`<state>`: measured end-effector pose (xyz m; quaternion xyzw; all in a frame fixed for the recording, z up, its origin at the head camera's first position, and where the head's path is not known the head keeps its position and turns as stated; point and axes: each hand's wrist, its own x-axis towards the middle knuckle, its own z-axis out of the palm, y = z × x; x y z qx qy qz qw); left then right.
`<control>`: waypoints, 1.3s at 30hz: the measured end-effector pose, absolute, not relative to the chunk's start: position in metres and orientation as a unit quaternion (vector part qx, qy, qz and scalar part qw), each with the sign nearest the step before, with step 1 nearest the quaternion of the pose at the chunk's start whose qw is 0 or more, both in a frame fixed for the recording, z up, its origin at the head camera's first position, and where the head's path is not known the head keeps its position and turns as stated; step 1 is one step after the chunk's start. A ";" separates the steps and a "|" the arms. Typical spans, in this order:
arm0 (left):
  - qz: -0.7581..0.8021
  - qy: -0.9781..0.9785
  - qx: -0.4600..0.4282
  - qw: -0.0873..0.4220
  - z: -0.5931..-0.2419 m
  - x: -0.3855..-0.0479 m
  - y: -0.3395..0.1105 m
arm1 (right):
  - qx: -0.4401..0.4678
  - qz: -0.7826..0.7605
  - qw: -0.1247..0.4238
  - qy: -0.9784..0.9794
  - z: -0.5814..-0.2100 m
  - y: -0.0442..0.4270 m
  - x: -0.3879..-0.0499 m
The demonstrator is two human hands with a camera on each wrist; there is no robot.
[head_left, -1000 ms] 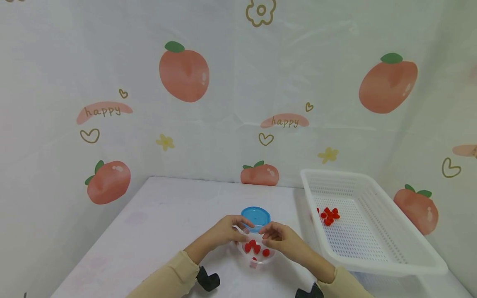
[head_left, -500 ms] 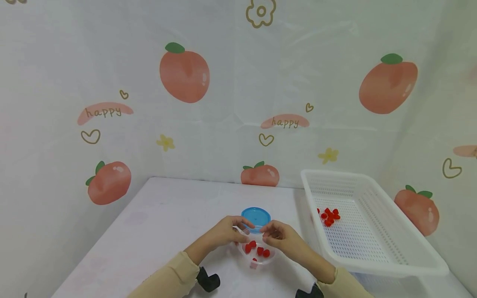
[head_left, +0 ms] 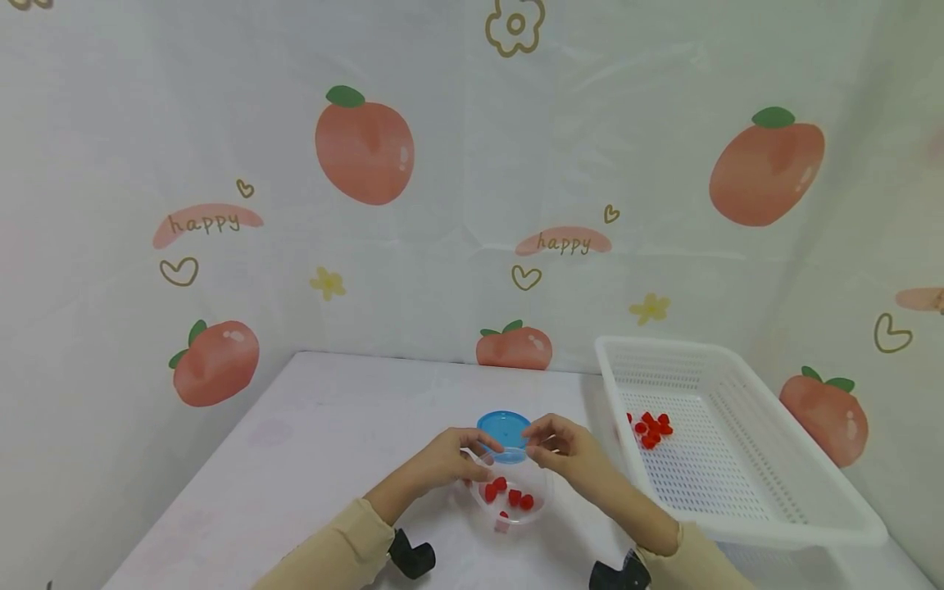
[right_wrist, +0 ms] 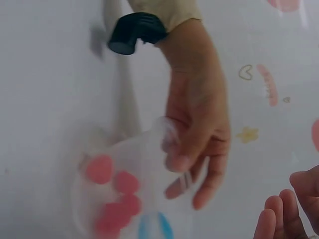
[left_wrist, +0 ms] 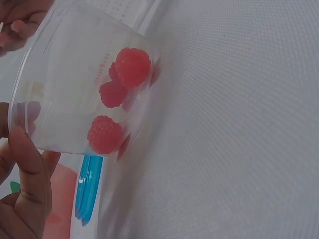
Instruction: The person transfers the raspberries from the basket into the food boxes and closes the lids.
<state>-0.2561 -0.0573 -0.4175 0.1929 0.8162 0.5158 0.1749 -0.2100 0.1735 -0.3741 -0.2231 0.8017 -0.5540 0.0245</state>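
Pinching the rim of the clear cup (left_wrist: 65,84) between thumb and fingers of the left hand (head_left: 453,455), from the cup's left side. Holding the right hand (head_left: 568,447) off the opposite side, just clear of the rim, with fingers apart and loosely bent and with nothing to be made out between them. Found between both hands and a little toward the body: round, mouth up, with no long axis to line up; nearer to the left hand by actual contact. Gathered low inside, a few red berries (left_wrist: 133,68). Lying just beyond on the surface (head_left: 354,442), a blue lid (head_left: 501,426), flat. Set farther right, a white basket (head_left: 708,524) with a cluster of loose berries (head_left: 651,430) in its left part. Hung behind everything, a fruit-printed backdrop (head_left: 442,123). Compared with half a second ago: right hand drawn farther right and higher; left hand, cup and berries about unchanged.
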 end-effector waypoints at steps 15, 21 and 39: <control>0.511 0.821 0.189 0.173 -0.420 -0.258 -0.056 | -0.157 -0.572 -0.079 0.801 -0.315 0.207 -0.228; 0.512 0.819 0.191 0.172 -0.421 -0.259 -0.056 | -0.149 -0.587 -0.111 0.788 -0.307 0.227 -0.247; 0.510 0.822 0.186 0.173 -0.421 -0.259 -0.056 | -0.011 -0.606 -0.168 0.777 -0.341 0.306 -0.292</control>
